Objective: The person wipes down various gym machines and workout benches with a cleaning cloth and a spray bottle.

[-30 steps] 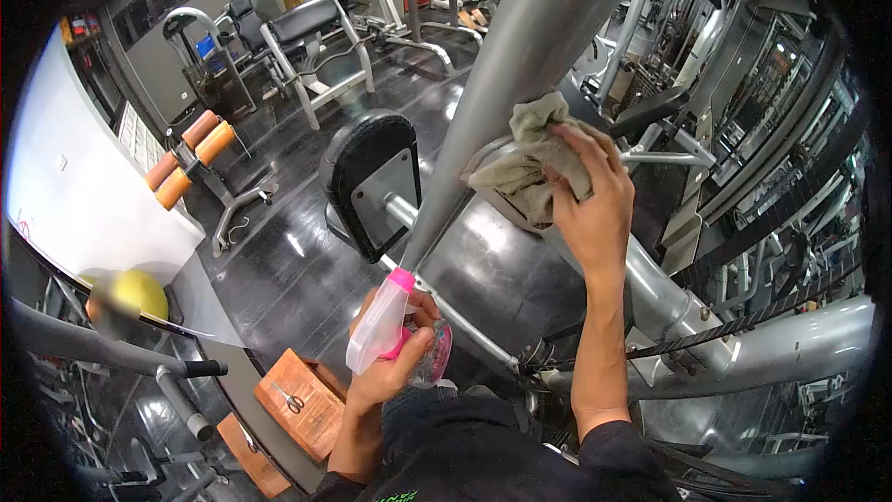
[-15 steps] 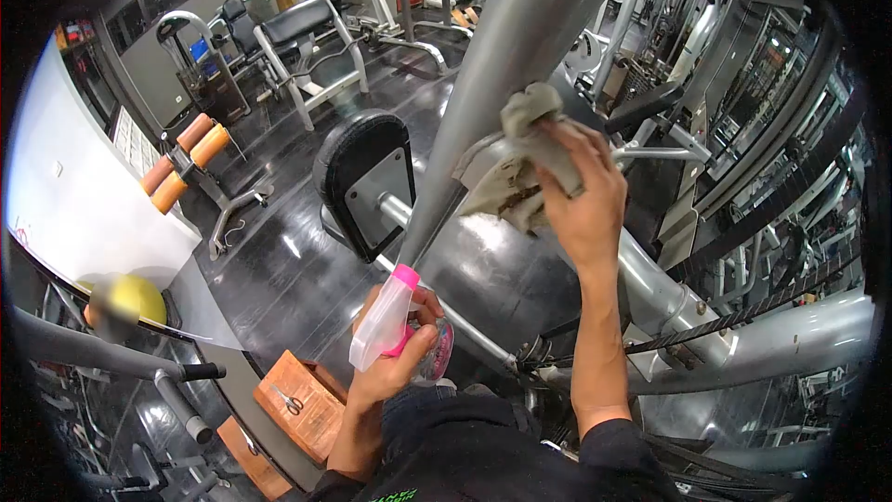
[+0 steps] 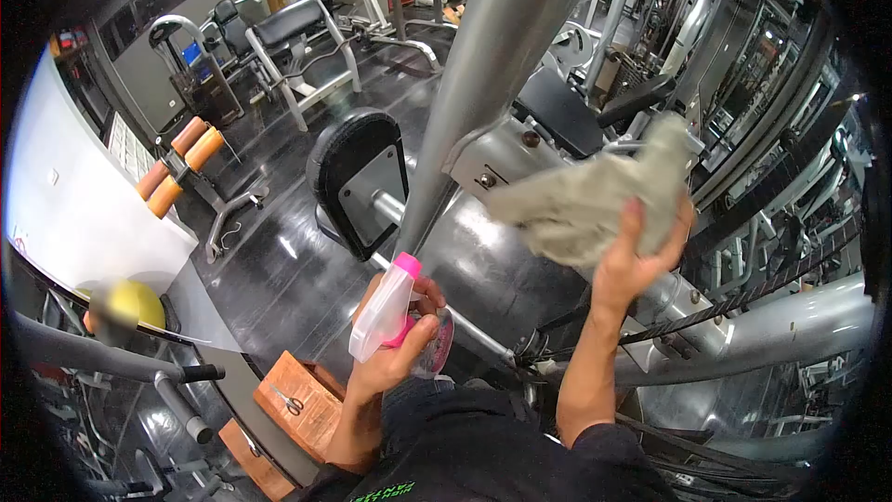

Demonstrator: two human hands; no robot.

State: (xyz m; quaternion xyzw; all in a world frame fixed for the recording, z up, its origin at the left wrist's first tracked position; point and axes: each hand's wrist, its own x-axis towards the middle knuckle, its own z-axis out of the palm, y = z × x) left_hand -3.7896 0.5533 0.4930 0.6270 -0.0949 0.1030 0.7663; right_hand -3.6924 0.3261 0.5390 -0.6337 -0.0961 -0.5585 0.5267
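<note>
The right hand (image 3: 639,260) is clamping a crumpled grey-green cloth (image 3: 585,200), holding it up just right of the slanted grey steel post (image 3: 502,65). The cloth is covering most of the fingers, and whether it is touching the frame behind it cannot be told. The left hand (image 3: 395,358) is closing around a clear plastic spray bottle with a pink nozzle (image 3: 383,311), low and just left of the post's foot. The fingers are hiding the bottle's lower body, so its contents are hard to make out. The two hands are working apart, one on each side of the post.

A black padded roller on a steel arm (image 3: 358,177) is sitting just left of the post. Down and left of the post, a brown wooden box (image 3: 302,400) is carrying small scissors, its far end cut off. A blurred yellow ball (image 3: 130,302) is showing further left. A glossy black floor (image 3: 279,260) is reflecting the ceiling lights. Orange foam rollers (image 3: 177,163) and a black weight bench (image 3: 288,28) are standing well left of the post. Dark machines are crowding the right edge, too warped to tell apart.
</note>
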